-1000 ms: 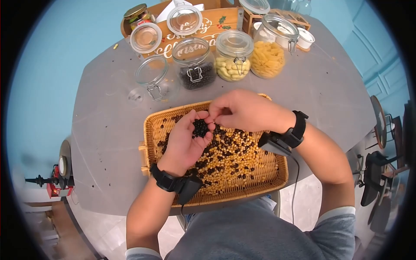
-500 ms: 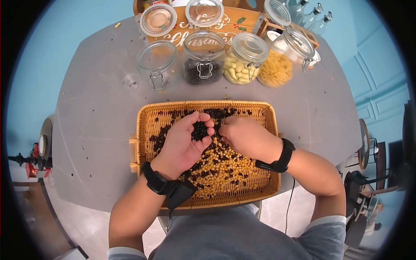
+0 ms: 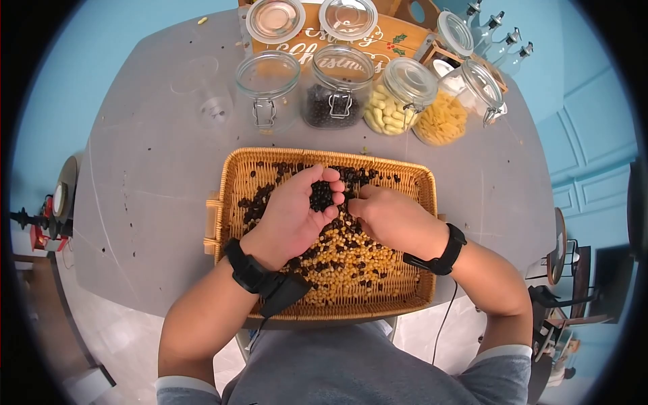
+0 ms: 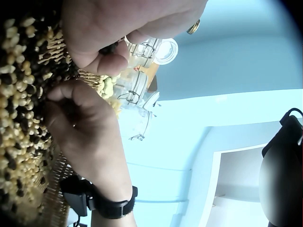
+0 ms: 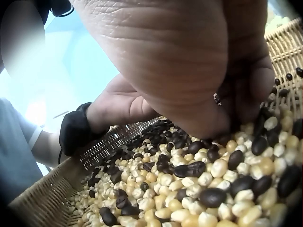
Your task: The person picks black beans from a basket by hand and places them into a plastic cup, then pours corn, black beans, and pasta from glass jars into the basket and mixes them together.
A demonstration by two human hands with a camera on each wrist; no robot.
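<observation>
A wicker basket (image 3: 432,202) holds yellow corn kernels (image 5: 206,220) mixed with dark beans (image 5: 213,197). Over its middle my left hand (image 3: 287,219) is cupped, fingers curled round a small heap of black beans (image 3: 321,196). Just to the right, my right hand (image 3: 398,219) reaches down, bent fingers at the surface of the mix. In the right wrist view its fingertips dip among the kernels and are partly hidden; I cannot tell whether a bean is between them. The left wrist view has both hands close together above the mix.
Behind the basket stand glass clip jars: one looks empty (image 3: 266,91), others contain black beans (image 3: 331,108), pale peanut-shaped pieces (image 3: 386,116) and pasta (image 3: 440,120). A clear cup (image 3: 214,111) is at their left. Further back are a wooden Christmas box (image 3: 290,48) and glass bottles (image 3: 487,34).
A second ago the right hand was at the left hand's fingertips; it has since moved right and down to the mix. The left hand stays cupped round the black beans. The head view has shifted.
</observation>
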